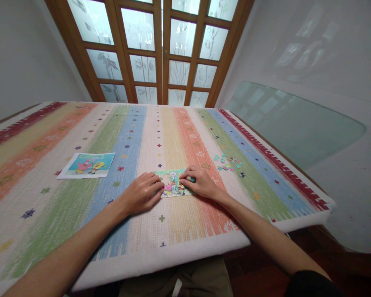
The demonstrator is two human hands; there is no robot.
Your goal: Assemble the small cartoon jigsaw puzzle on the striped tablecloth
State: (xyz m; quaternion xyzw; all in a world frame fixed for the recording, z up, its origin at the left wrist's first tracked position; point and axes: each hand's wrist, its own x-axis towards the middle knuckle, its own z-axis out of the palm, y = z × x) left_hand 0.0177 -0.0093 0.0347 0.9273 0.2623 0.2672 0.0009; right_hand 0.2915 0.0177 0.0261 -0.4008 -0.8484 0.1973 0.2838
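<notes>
A small, partly assembled cartoon jigsaw puzzle (174,185) lies flat near the table's front edge, with a bare patch at its upper left. My left hand (144,192) rests at its left side, fingers curled together with the fingertips on the puzzle; whether they grip a piece is hidden. My right hand (199,181) is over the right part, thumb and fingers pinched, and a bit of teal shows between them. What that pinch holds is too small to make out. Loose puzzle pieces (227,163) lie scattered to the right. A printed cartoon picture (91,166) lies to the left.
A striped, patterned cloth (185,222) covers the table. Beyond it stand wooden doors with frosted glass panes (142,68). A glass panel (284,119) lies along the right side by the wall.
</notes>
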